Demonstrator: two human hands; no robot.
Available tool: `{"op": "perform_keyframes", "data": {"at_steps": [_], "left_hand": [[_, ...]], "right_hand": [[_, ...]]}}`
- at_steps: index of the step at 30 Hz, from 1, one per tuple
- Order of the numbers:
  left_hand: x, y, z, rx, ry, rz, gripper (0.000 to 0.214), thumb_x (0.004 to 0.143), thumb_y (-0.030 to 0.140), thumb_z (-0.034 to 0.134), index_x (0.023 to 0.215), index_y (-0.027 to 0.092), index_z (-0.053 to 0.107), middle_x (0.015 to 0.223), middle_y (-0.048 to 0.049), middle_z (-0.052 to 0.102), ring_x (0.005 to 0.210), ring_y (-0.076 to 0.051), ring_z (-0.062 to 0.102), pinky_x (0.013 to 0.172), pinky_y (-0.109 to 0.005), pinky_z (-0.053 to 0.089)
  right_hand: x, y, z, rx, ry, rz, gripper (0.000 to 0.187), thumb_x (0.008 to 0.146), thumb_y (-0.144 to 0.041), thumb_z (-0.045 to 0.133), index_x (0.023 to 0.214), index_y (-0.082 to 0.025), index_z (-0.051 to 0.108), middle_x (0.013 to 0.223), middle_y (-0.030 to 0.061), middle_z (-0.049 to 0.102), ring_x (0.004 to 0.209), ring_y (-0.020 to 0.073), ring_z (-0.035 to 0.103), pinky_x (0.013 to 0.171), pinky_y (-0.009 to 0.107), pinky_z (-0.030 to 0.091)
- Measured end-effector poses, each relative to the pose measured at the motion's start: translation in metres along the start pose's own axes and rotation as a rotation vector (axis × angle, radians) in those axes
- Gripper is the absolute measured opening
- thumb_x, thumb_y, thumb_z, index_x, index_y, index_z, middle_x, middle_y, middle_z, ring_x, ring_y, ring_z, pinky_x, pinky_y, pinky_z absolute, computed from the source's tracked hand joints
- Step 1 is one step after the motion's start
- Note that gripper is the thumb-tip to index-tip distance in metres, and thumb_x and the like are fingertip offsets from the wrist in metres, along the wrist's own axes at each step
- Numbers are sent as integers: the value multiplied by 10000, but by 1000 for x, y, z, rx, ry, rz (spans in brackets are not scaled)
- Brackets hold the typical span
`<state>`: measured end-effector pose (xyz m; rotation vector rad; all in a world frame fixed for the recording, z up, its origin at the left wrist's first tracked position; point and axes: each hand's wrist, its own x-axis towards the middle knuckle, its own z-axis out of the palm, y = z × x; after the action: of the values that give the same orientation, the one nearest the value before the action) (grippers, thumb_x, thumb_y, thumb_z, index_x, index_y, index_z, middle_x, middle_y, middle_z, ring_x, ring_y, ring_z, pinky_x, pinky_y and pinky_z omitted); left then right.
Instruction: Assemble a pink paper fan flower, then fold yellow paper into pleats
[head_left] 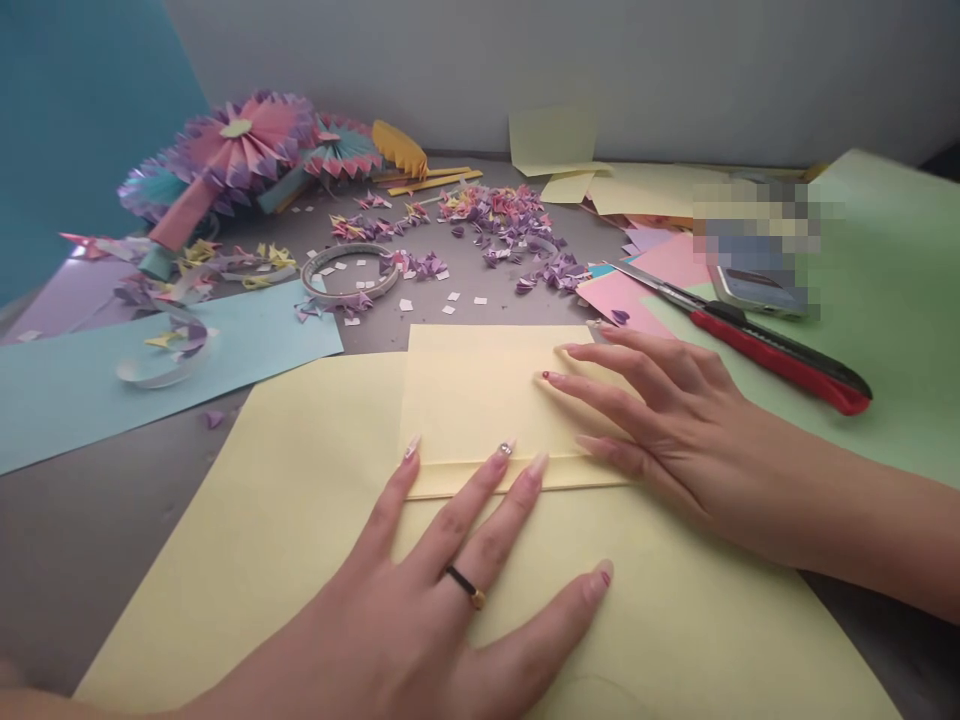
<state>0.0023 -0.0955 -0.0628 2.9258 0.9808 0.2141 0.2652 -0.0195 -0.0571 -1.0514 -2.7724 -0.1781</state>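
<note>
A pale yellow piece of paper with a narrow fold along its near edge lies on a larger yellow sheet. My left hand is spread, its fingertips pressing on the folded strip; a dark ring circles one finger. My right hand rests with fingers apart on the right side of the small paper, covering its right edge. Neither hand grips anything. Just beyond my right hand lies a red and black utility knife, its blade pointing to the far left.
A roll of tape lies among purple and pink paper scraps. Pleated paper rosettes stand at the far left. A blue strip is on the left, a green sheet on the right, near a partly blurred phone.
</note>
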Motion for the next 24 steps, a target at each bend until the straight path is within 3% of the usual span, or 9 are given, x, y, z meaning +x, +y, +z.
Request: {"op": "perform_keyframes", "data": {"at_steps": [4, 7, 10, 12, 14, 17, 21, 24], "left_hand": [[0, -6, 2, 81, 11, 62, 576, 935, 396, 471, 1487, 329, 323, 1513, -163, 419, 1432, -362, 310, 1076, -661, 273], [4, -14, -2, 146, 102, 143, 547, 952, 351, 440, 1483, 275, 335, 1464, -141, 493, 1402, -338, 370, 1108, -609, 264], [11, -19, -15, 128, 209, 142, 468, 951, 310, 452, 1413, 240, 422, 1399, -113, 555, 1379, -321, 401, 1136, -567, 260], [17, -21, -24, 63, 323, 163, 365, 921, 240, 514, 1286, 238, 512, 1248, -83, 641, 1259, -275, 522, 1073, -449, 398], [23, -24, -31, -103, 349, 187, 211, 911, 155, 504, 1098, 229, 567, 997, -28, 685, 959, -171, 645, 858, -275, 520], [36, -29, -34, -506, 123, -6, 206, 977, 210, 387, 842, 214, 542, 720, 32, 619, 592, -86, 581, 542, -166, 486], [50, -36, -32, -1057, -322, -450, 422, 1003, 515, 312, 864, 207, 565, 540, 66, 559, 421, -88, 557, 378, -157, 449], [55, -37, -29, -1136, -407, -526, 631, 1025, 514, 134, 664, 194, 541, 437, 41, 534, 337, -85, 511, 320, -162, 411]], "right_hand": [[4, -1, -8, 21, 62, -78, 237, 998, -379, 411, 1051, -176, 521, 1116, 118, 547, 1070, 264, 469, 895, 409, 342], [10, -3, -11, 67, -14, -115, 341, 957, -499, 459, 798, -199, 483, 864, 60, 534, 802, 213, 451, 746, 358, 338], [15, -5, -12, 120, -67, -150, 352, 995, -416, 407, 730, -199, 488, 715, 16, 505, 679, 174, 412, 663, 317, 301], [16, -6, -12, 114, -57, -149, 358, 1011, -334, 370, 712, -192, 506, 671, 8, 506, 639, 161, 406, 637, 307, 288], [18, -6, -13, 78, -38, -134, 362, 1005, -260, 354, 693, -185, 523, 645, 10, 517, 617, 156, 419, 618, 302, 286], [18, -10, -14, 2, 57, -132, 373, 983, -186, 345, 664, -180, 538, 602, 12, 515, 573, 150, 419, 578, 295, 278], [19, -27, -16, -151, 250, -197, 342, 912, -113, 420, 594, -199, 515, 527, 9, 456, 532, 163, 368, 527, 310, 223], [19, -41, -17, -239, 320, -265, 325, 881, -120, 489, 568, -207, 503, 496, 2, 431, 522, 169, 348, 520, 330, 202]]}}
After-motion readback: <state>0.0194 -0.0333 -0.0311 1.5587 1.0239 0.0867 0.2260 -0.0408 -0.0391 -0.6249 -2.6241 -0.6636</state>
